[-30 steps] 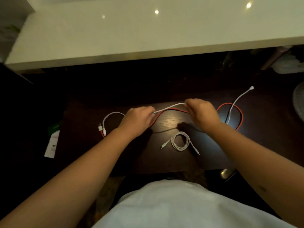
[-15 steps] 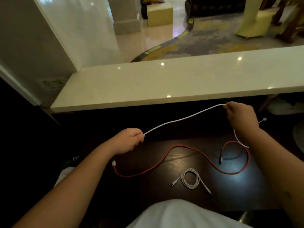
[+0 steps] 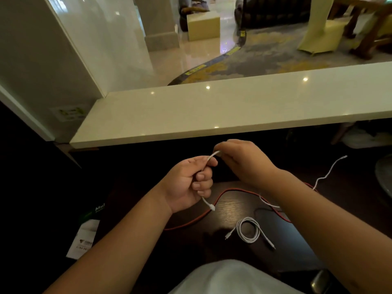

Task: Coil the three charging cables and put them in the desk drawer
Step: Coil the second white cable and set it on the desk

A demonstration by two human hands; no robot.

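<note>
My left hand (image 3: 188, 183) is clenched around the white cable (image 3: 213, 156) near its plug end, and my right hand (image 3: 244, 160), just beside it, pinches the same cable. From there its loose length runs off to my right, so the right hand is nearer the slack. Below my hands on the dark desk (image 3: 229, 209) lie the red cable (image 3: 229, 190) and, nearer me, the coiled white cable (image 3: 248, 230); I see no drawer.

Looks like a hotel/lobby reception desk: pale stone counter (image 3: 233, 107), polished floor (image 3: 191, 54), patterned carpet (image 3: 265, 60), lounge furniture beyond.
</note>
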